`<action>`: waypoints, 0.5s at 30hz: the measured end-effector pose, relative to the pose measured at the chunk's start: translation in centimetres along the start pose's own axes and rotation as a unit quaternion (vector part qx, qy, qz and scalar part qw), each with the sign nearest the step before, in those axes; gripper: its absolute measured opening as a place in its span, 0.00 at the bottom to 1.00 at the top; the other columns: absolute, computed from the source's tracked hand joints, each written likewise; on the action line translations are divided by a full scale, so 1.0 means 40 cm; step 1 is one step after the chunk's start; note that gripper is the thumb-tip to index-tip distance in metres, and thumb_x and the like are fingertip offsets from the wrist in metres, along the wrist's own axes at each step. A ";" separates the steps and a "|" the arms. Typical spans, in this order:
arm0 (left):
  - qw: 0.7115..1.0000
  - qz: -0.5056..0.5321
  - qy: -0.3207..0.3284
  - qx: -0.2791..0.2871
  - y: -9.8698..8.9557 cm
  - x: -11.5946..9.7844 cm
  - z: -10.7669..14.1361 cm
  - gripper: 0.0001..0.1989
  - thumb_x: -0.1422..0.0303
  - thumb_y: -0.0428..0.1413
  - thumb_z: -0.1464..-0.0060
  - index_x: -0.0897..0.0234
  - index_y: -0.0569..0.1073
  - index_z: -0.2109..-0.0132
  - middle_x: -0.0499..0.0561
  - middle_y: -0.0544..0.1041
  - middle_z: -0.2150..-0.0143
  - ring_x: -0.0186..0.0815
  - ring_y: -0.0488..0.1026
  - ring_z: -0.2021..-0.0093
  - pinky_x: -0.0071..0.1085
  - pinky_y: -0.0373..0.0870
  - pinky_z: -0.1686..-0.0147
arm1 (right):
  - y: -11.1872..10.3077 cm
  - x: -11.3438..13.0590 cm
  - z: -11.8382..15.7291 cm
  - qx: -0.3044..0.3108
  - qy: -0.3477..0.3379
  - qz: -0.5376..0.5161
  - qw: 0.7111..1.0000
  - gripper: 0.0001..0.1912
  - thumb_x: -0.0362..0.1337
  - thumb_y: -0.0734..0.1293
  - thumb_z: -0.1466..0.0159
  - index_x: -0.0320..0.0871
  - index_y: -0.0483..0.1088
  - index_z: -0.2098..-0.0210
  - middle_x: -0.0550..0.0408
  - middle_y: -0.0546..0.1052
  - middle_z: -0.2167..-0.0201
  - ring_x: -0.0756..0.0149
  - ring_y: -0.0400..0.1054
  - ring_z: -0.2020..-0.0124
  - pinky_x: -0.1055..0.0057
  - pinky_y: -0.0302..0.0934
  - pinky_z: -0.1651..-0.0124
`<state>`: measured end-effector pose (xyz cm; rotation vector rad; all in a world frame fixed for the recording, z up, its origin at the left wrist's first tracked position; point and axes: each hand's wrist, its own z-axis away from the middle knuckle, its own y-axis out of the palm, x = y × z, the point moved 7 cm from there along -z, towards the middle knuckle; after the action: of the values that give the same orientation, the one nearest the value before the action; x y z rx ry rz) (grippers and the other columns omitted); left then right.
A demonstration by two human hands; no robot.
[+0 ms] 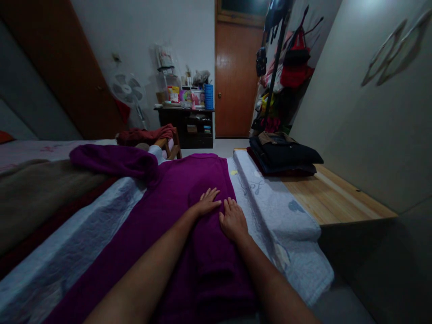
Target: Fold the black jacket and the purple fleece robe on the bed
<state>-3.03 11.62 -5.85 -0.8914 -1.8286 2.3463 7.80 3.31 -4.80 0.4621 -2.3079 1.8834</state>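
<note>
A purple long-sleeved top (168, 216) lies spread over the bed in front of me. Its right sleeve is folded inward and runs down over the body, while the other sleeve (111, 159) sticks out to the left. My left hand (208, 202) rests flat on the folded sleeve near the shoulder, fingers spread. Close beside it, my right hand (233, 219) lies on the top's right edge with fingers stretched forward and the thumb toward the left hand. Neither hand grips the cloth.
On the right, a stack of folded dark clothes (283, 153) sits on a wooden board (324, 195) and a light patterned bed cover (273, 202). Brown cloth (43, 193) lies at left. Farther back are a fan (127, 90), a dark cabinet (168, 120) and a door (238, 81).
</note>
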 end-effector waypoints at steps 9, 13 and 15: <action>0.999 0.009 0.007 0.040 0.006 -0.031 0.143 0.33 0.66 0.47 0.42 0.58 0.51 0.31 0.53 0.50 0.29 0.41 0.45 0.29 0.42 0.50 0.35 | -0.002 0.000 -0.001 0.007 0.010 -0.011 1.000 0.31 0.42 0.58 0.34 0.33 0.56 0.35 0.41 0.56 0.33 0.54 0.47 0.32 0.59 0.44 0.34; 1.000 0.001 -0.017 0.024 0.032 -0.052 0.205 0.34 0.64 0.46 0.41 0.63 0.48 0.30 0.54 0.48 0.28 0.44 0.43 0.29 0.46 0.46 0.34 | 0.000 -0.002 -0.004 0.008 0.008 -0.008 1.000 0.31 0.42 0.57 0.34 0.33 0.57 0.35 0.41 0.57 0.33 0.54 0.47 0.32 0.60 0.44 0.34; 0.999 -0.017 -0.031 -0.020 0.043 -0.058 0.227 0.32 0.63 0.46 0.40 0.63 0.50 0.30 0.54 0.50 0.29 0.45 0.44 0.29 0.46 0.45 0.34 | 0.001 -0.002 -0.005 0.011 0.005 -0.007 1.000 0.30 0.42 0.57 0.33 0.33 0.57 0.35 0.40 0.57 0.33 0.54 0.47 0.32 0.59 0.44 0.34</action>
<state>-4.68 2.28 -5.14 -0.7932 -1.9052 2.3499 7.84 3.52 -4.80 0.4694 -2.2744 1.9026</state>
